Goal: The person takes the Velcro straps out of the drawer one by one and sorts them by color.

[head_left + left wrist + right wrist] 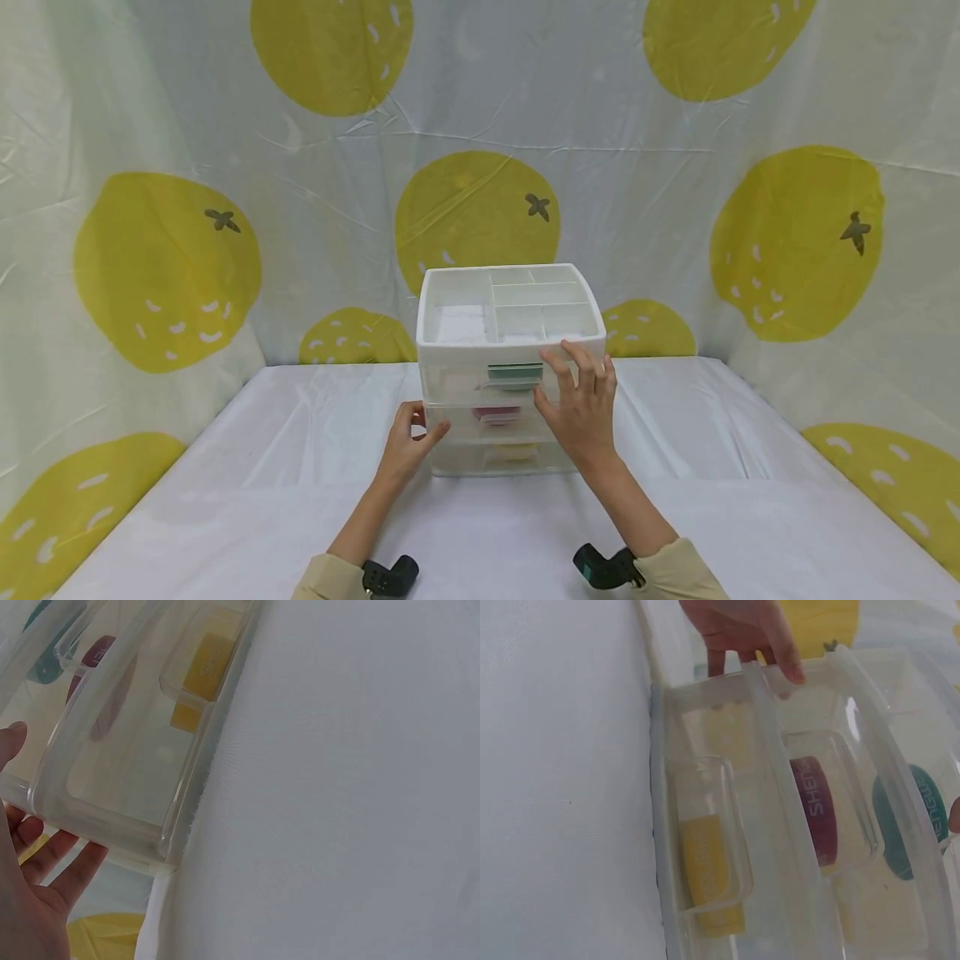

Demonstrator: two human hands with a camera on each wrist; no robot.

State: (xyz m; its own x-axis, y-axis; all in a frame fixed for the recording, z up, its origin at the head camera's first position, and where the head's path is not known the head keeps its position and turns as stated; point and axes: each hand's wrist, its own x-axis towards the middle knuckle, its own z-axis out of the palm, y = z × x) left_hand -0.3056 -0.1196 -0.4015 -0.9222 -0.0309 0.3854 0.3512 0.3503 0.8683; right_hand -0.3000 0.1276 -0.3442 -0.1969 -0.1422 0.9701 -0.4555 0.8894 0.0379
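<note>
A white drawer unit (510, 340) with three clear drawers stands at the centre of the table. My left hand (405, 442) holds its lower left side, thumb at the front and fingers along the side wall. Raised higher, my right hand (588, 404) has spread, bent fingers at the top right front edge, with its thumb by the handle of the top drawer (453, 383). Through the clear plastic show a teal lettered item (900, 825) in the top drawer, a dark red one (817, 817) in the middle drawer and a yellow one (705, 862) in the bottom drawer.
The unit's top is a divided tray (492, 312) of several compartments. White cloth covers the table (315, 450). A curtain (330, 250) with yellow fruit prints surrounds it at the back and sides. Each wrist wears a black camera (392, 577).
</note>
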